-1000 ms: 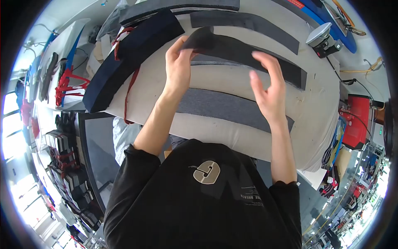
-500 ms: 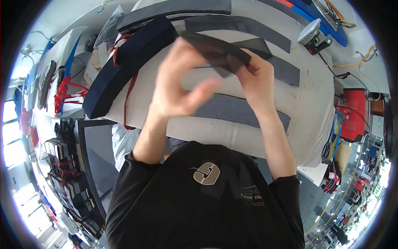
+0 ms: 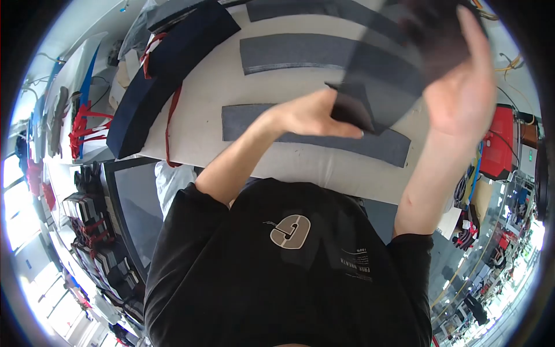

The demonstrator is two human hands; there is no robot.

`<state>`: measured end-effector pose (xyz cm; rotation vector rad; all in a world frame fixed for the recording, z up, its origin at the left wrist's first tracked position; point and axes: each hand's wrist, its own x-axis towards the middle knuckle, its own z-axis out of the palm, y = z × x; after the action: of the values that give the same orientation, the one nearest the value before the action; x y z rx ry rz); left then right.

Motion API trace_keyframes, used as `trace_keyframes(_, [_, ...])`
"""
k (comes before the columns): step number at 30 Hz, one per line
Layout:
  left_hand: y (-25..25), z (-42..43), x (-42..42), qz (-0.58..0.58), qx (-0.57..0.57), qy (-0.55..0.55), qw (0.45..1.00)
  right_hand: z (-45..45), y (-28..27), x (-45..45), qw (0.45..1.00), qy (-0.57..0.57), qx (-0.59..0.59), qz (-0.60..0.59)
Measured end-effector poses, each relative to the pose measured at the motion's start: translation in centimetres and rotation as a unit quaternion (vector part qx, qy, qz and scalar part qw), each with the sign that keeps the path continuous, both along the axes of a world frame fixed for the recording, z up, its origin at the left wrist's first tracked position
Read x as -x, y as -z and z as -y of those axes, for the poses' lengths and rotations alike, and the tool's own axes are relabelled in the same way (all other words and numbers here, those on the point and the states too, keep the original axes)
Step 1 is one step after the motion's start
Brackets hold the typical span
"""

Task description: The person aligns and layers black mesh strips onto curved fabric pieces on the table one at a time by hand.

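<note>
A sheer black piece of fabric [image 3: 384, 75] is stretched in the air between my two hands, and the strips beneath show through it. Its lower left end is in my left hand [image 3: 315, 115], gripped between thumb and fingers. My right hand [image 3: 459, 98], raised at the upper right and smeared by motion, has the other end; its fingers show dimly through the cloth. Below the hands, a curved grey strip [image 3: 248, 122] lies on the pale padded table [image 3: 196, 133]. Another grey strip [image 3: 295, 51] lies farther back.
A thick navy curved stack [image 3: 167, 78] with a red strap [image 3: 172, 124] lies along the table's left side. More grey strips [image 3: 289, 10] lie at the back. A red case [image 3: 498, 144] stands at the right. Dark bundles fill a rack [image 3: 95, 225] at lower left.
Both hands have moved right. My right hand has risen and drawn away from the left, and the folded black fabric is now spread between them. The view has shifted slightly.
</note>
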<state>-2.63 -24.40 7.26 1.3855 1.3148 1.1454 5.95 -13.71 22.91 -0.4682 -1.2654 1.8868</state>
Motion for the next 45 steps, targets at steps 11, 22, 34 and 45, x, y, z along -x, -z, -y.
trace_keyframes(11, [1.3,10.0,0.9,0.156,0.227,0.026,0.961,-9.3,15.6,-20.0,0.979,0.073,0.190,-0.003])
trace_keyframes(22, [3.2,16.6,1.1,0.110,0.345,-0.117,0.925,-1.4,23.6,-30.4,0.934,0.130,0.212,0.255])
trace_keyframes(34, [5.2,17.6,4.4,0.090,0.253,-0.433,0.861,-4.9,23.0,-23.0,0.943,0.042,0.145,0.296])
trace_keyframes(45, [8.8,17.2,4.3,-0.024,0.223,-0.553,0.803,-3.8,22.9,-19.1,0.906,0.105,0.104,0.396])
